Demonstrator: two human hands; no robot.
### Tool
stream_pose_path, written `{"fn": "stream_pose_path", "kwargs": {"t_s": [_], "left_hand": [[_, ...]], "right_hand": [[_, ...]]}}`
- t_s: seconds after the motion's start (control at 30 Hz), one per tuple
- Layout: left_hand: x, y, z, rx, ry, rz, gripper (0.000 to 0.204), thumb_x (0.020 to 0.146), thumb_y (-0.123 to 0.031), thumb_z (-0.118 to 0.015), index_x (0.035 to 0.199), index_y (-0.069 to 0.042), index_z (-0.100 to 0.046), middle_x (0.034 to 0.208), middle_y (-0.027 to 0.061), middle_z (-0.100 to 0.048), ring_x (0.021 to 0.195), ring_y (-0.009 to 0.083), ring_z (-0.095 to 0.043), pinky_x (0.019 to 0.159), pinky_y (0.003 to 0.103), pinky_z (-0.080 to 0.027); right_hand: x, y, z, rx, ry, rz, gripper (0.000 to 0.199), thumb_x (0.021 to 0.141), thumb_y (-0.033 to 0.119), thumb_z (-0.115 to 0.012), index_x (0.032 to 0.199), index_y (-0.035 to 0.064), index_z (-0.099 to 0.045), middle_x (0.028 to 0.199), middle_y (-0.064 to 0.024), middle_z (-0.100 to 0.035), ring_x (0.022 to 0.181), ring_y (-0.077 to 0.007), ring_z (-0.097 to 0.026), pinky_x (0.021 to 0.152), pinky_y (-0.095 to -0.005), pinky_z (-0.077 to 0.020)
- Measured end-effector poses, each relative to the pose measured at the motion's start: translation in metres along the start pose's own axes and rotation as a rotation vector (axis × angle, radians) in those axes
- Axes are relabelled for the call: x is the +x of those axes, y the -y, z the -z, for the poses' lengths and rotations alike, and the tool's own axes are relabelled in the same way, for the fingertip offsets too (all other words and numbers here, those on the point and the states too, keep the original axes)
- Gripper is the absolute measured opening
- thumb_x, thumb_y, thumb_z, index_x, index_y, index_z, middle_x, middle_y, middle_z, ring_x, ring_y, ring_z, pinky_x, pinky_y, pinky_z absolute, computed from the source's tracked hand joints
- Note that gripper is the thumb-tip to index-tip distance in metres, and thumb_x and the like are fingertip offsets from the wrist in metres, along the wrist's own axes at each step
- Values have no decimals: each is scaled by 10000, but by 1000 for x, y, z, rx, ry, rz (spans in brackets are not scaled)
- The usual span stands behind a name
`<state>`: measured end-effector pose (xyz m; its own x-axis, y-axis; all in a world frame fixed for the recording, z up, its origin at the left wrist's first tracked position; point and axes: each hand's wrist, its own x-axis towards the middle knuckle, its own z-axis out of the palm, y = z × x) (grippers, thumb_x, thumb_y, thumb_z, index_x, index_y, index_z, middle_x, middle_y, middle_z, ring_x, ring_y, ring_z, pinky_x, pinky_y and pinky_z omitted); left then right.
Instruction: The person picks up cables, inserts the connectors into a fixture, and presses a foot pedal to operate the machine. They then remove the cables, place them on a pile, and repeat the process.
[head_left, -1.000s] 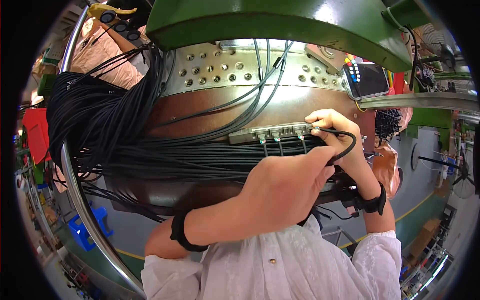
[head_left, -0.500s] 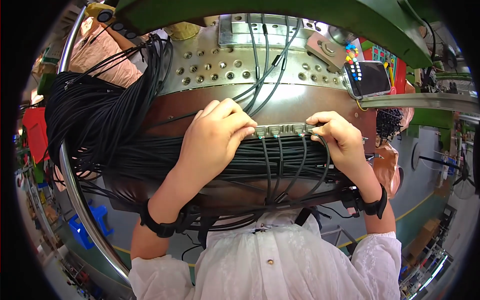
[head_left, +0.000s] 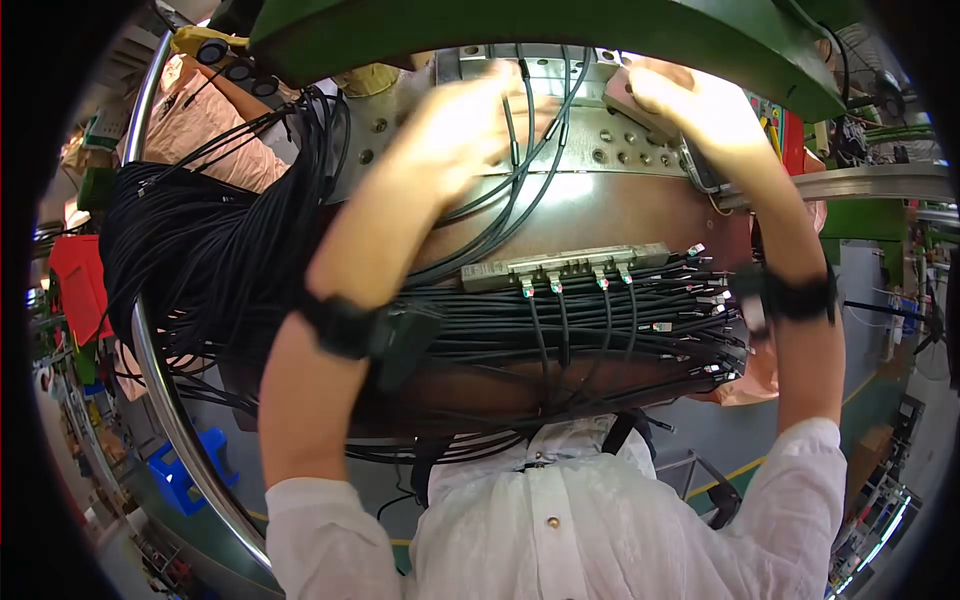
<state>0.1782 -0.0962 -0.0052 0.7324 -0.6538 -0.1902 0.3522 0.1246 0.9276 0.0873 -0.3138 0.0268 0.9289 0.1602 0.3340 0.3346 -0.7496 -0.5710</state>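
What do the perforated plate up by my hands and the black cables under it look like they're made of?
Perforated plate: looks like bare metal, silvery with bright glare and rows of holes. Black cables: apparently rubber or plastic sheathing, matte and flexible, draping in curved bundles.

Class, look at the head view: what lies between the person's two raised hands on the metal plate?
In the head view, black cables run up the perforated metal plate between the left hand and the right hand.

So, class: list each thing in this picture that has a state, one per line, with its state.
Left hand: raised, on the black cables at the perforated metal plate.
Right hand: raised at the plate's right edge.
Grey connector bar: four cables plugged in.
Cable bundle: draped loose.
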Motion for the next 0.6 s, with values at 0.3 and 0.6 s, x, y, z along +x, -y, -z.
{"fn": "stream_pose_path", "kwargs": {"t_s": [0.3, 0.6], "left_hand": [[-32, -27, -26, -411, 160, 333, 324, 950, -262, -436, 1043, 36, -523, 659, 7, -431, 543, 86, -382, 497, 228, -370], [-151, -44, -27, -434, 68, 462, 324, 955, -298, -394, 675, -140, -357, 498, -57, -276, 395, 62, -255, 375, 227, -181]], "right_hand": [[24, -109, -35, -909, -59, 152, 356, 803, 176, -560, 1153, 117, -579, 898, -68, -636, 793, -207, -600, 720, -321, -486], [10, 32, -41, 52, -4, -297, 215, 837, 220, -596, 953, 42, -630, 775, -107, -610, 683, -214, -603, 646, -293, -475]]}}
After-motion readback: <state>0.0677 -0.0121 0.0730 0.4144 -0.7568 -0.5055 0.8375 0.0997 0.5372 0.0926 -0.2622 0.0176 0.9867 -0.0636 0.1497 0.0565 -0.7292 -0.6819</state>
